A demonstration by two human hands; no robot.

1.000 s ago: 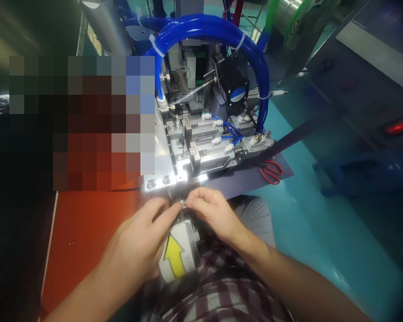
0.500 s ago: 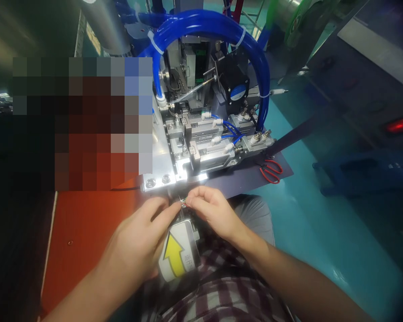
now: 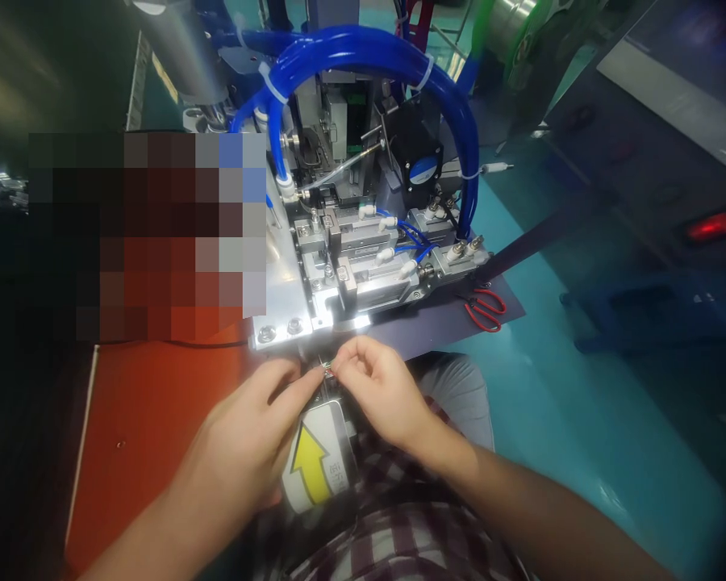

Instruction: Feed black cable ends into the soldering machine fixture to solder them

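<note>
My left hand (image 3: pixel 251 436) and my right hand (image 3: pixel 378 387) meet fingertip to fingertip just in front of a metal machine (image 3: pixel 363 258). Both pinch a tiny metal part (image 3: pixel 325 371) between thumb and forefinger. The part is too small to name. Under my left hand lies a white block with a yellow arrow (image 3: pixel 315 468). The bright aluminium base plate (image 3: pixel 281 327) with two bolts sits just beyond my fingers.
Blue air hoses (image 3: pixel 369 48) arch over the machine. Red-handled scissors (image 3: pixel 487 311) lie on the dark mat to the right. An orange table surface (image 3: pixel 151 403) spreads at the left. A teal floor and a dark cabinet with a red light (image 3: pixel 711 226) are at the right.
Both hands have stayed pinched together at the same place. The view has shifted slightly, so everything sits a little lower and to the left.
</note>
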